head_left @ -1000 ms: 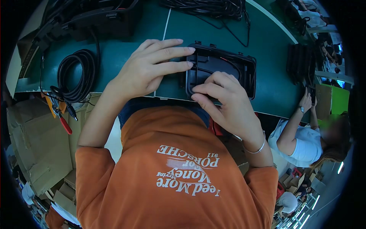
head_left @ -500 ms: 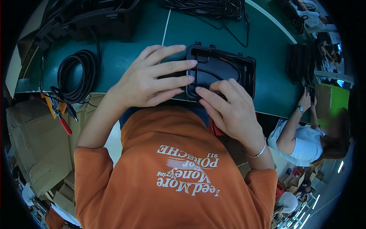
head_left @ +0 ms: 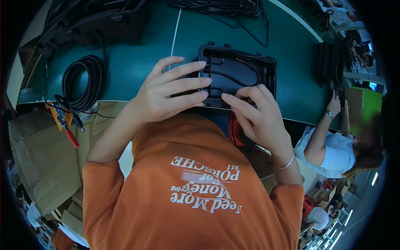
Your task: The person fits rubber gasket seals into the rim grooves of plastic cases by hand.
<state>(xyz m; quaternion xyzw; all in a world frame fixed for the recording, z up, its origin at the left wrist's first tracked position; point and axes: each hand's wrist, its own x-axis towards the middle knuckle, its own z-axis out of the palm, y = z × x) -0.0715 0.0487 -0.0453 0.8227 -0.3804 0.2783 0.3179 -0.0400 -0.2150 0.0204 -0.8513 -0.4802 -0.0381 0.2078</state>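
An open black plastic case [head_left: 266, 89] lies at the near edge of the green table, its latch side facing away. Inside it curves a thin black cable [head_left: 255, 79] with a reddish end near the far wall. My left hand [head_left: 166, 89] is spread, with fingertips over the case's left rim and nothing held. At the near wall, my right hand [head_left: 260, 116] has its index fingertip inside the case and its thumb lower, outside; the two seem to pinch that wall. Its other fingers are curled, and the thumb tip is partly hidden.
A coiled black cable [head_left: 83, 83] rests at the left edge, above red-handled pliers [head_left: 71, 135]. Larger black cases [head_left: 104, 25] and a cable bundle [head_left: 225, 6] sit at the back. At right are stacked black cases [head_left: 327, 64] and a co-worker's hands [head_left: 334, 104].
My right hand has slid right along the near wall of the case. My left fingers have shifted slightly toward me. The whole view has drifted a little.
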